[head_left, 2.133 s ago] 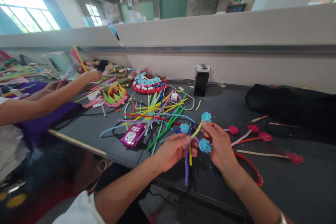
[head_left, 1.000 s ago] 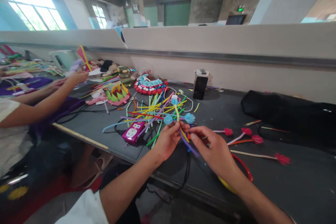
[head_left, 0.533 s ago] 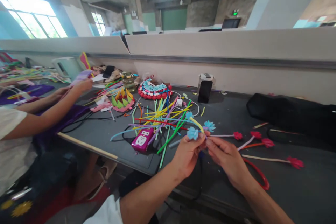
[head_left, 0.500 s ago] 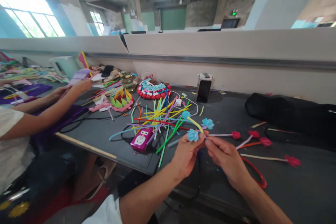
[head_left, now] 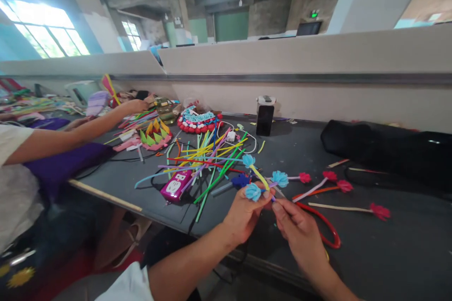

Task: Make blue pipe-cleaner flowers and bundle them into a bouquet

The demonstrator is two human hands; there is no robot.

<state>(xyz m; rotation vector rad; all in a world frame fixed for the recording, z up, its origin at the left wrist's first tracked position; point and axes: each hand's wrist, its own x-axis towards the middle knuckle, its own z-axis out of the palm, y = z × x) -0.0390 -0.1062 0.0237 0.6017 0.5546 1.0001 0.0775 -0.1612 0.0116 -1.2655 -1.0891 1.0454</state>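
Note:
My left hand [head_left: 243, 216] is closed around a small bunch of pipe-cleaner stems topped with blue flower heads [head_left: 253, 192]. My right hand [head_left: 298, 230] pinches the same bunch just right of the left thumb. A yellow stem [head_left: 259, 176] rises from the bunch to another blue head. Both hands hover over the near edge of the dark table [head_left: 388, 254].
A pile of coloured pipe cleaners [head_left: 208, 155] and a pink power strip [head_left: 173, 186] lie ahead left. Red-headed stems [head_left: 332, 181], a red hoop [head_left: 323, 225], a black bag [head_left: 384, 148] and a phone [head_left: 264, 120] lie right and behind. Another person's arm [head_left: 70, 134] reaches across the left side.
Both hands have drawn slightly nearer to me and lower with the blue flower bunch. The other person's hand has reached farther right along the table.

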